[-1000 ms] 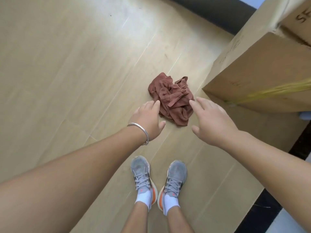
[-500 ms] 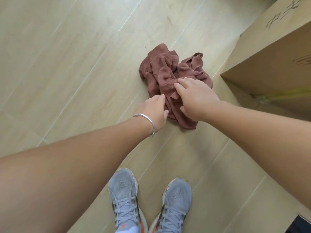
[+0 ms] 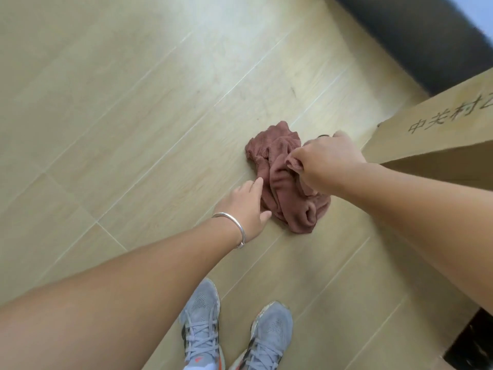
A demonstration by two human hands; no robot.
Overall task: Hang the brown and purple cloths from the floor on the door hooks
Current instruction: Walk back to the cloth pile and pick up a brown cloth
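The brown cloth lies crumpled on the floor beside a box. The right hand pinches a fold of it; the left hand, fingers straight, touches its edge. Nothing is hung yet; no purple cloth or hooks are in sight.

Bright, even daylight; a pale glare patch on the floor toward 12 o'clock. Soft motion blur throughout, wide-angle stretching at the edges.
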